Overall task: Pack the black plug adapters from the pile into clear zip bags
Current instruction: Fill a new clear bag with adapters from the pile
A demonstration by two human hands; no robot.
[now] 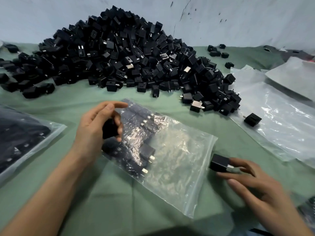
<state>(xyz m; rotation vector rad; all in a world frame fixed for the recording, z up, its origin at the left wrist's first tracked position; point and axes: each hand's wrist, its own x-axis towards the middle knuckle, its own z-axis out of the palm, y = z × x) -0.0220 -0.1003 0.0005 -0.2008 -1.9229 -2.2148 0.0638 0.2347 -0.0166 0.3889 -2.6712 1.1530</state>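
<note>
A big pile of black plug adapters is heaped against the back wall. In front of me lies a clear zip bag, its left part filled with rows of adapters. My left hand hovers over the bag's left end and grips one black adapter in curled fingers. My right hand is at the bag's right, open end and pinches another black adapter by its metal prongs.
The table has a green cloth. A filled zip bag lies at the left edge. Empty clear bags are spread at the right, with a loose adapter on them. Stray adapters dot the back right.
</note>
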